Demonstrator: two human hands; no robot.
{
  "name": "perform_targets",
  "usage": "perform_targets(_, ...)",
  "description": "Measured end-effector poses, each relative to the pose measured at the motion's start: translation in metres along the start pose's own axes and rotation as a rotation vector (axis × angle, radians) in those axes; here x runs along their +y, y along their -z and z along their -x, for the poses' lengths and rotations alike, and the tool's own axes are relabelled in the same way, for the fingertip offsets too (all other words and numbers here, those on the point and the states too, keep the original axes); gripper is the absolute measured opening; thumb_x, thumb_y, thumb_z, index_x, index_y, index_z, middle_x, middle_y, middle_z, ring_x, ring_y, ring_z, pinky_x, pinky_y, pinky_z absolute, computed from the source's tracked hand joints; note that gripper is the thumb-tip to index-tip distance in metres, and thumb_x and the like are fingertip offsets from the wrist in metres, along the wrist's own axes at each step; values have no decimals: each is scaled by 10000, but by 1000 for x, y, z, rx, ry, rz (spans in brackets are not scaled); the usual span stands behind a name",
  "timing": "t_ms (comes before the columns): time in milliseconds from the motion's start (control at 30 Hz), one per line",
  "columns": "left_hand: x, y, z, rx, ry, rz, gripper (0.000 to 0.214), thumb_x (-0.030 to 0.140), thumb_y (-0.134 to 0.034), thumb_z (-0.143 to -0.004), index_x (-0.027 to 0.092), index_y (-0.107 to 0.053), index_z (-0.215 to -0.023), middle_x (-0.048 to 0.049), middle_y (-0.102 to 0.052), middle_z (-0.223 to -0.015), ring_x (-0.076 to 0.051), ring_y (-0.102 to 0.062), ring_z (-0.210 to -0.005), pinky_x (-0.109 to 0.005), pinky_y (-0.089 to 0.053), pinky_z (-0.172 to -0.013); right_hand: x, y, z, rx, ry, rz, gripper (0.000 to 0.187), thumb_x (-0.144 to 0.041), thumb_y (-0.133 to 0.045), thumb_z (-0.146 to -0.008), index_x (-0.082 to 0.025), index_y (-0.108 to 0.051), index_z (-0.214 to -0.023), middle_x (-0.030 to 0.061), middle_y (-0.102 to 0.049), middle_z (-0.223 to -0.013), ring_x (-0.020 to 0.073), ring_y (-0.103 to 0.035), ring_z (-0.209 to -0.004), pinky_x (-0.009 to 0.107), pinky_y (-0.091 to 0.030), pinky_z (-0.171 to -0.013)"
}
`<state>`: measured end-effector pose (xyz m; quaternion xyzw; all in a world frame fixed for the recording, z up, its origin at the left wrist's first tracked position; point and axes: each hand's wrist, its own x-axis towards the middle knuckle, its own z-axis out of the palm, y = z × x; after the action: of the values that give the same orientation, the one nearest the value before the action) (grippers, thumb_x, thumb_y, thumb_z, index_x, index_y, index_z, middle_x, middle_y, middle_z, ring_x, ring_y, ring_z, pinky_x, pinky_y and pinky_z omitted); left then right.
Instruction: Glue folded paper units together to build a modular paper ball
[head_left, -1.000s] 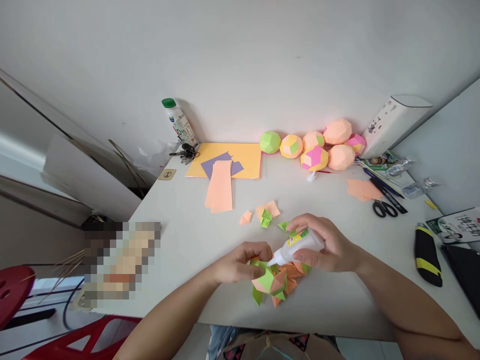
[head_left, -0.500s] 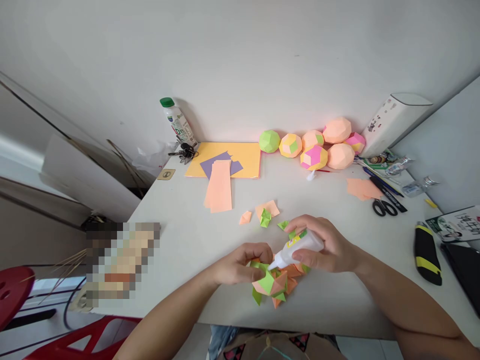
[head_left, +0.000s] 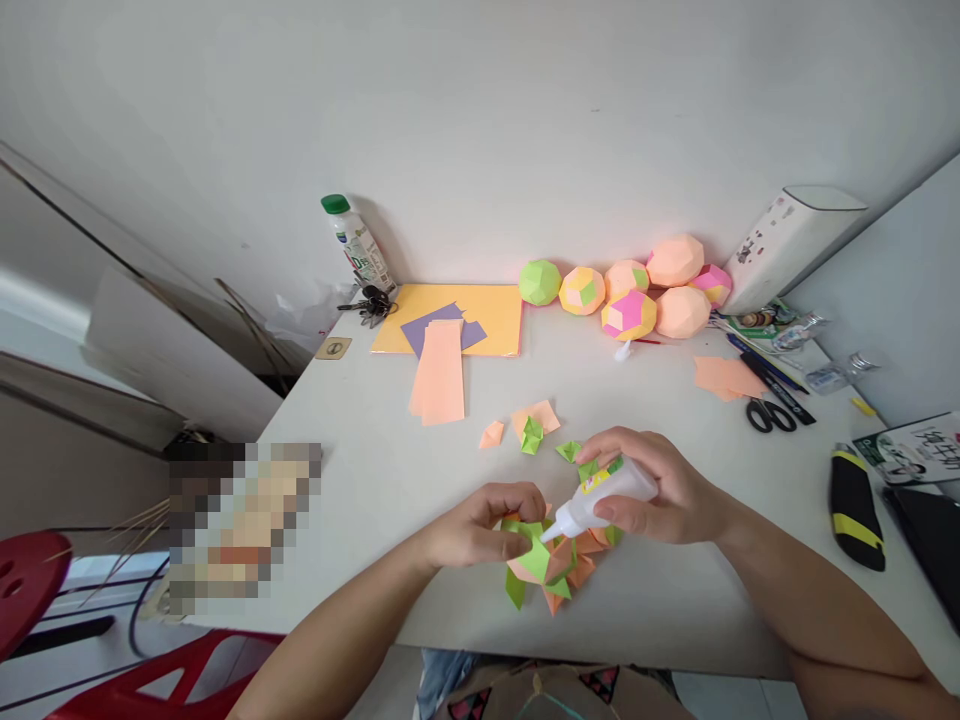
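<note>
My left hand (head_left: 491, 525) is closed on a green and peach folded-paper ball (head_left: 537, 562), partly hidden under the fingers. In my right hand (head_left: 652, 485) is a white glue bottle (head_left: 611, 497) with a yellow and green label. The bottle is tilted, its nozzle pointing down and left at the paper ball; whether the tip touches it I cannot tell. Loose orange folded pieces (head_left: 581, 572) and green ones (head_left: 514, 590) lie beneath and around the ball. Beyond my hands are a small green folded piece (head_left: 532, 436) and a peach one (head_left: 492, 434).
Several finished paper balls (head_left: 628, 315) line the wall. Peach paper strips (head_left: 442, 375) lie on a yellow sheet (head_left: 495, 310) at the back left, beside keys (head_left: 375, 302) and a green-capped bottle (head_left: 356, 240). Scissors (head_left: 771, 414) and a black-yellow utility knife (head_left: 856, 508) lie at right.
The glue bottle and my right hand have shifted slightly right. My left hand keeps its hold on the paper ball, almost unmoved.
</note>
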<state>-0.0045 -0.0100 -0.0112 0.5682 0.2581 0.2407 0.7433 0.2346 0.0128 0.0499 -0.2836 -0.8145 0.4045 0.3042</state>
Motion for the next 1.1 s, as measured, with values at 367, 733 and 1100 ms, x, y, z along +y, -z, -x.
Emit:
perform_targets(367, -2, 2, 1, -17, -22, 16, 189, 224, -618, -664, 169, -438, -670, -23, -484, -812, -162, -437, -759, -309, -363, -709, -2, -1, 0, -15, -5, 3, 322, -383, -619, -811, -191, -546, -1059, 29, -626, -780, 117, -518, -557, 227, -416, -507)
perform_targets(733, -3, 2, 0, -49, -53, 23, 168, 213, -612, -675, 163, -452, -669, -32, -495, -824, -171, -459, -778, -315, -374, -715, -1, -2, 0, -34, -39, -24, 318, -373, -621, -812, -195, -545, -1064, -2, -599, -699, 110, -493, -530, 216, -396, -486)
perform_targets(1100, 0, 1, 1, -32, -23, -8, 191, 231, -617, -678, 163, -438, -671, -24, -483, -821, -152, -444, -740, -298, -364, -687, 0, -4, 0, 29, -64, -18, 311, -386, -629, -805, -211, -565, -1055, 62, -647, -891, 179, -589, -733, 273, -473, -613)
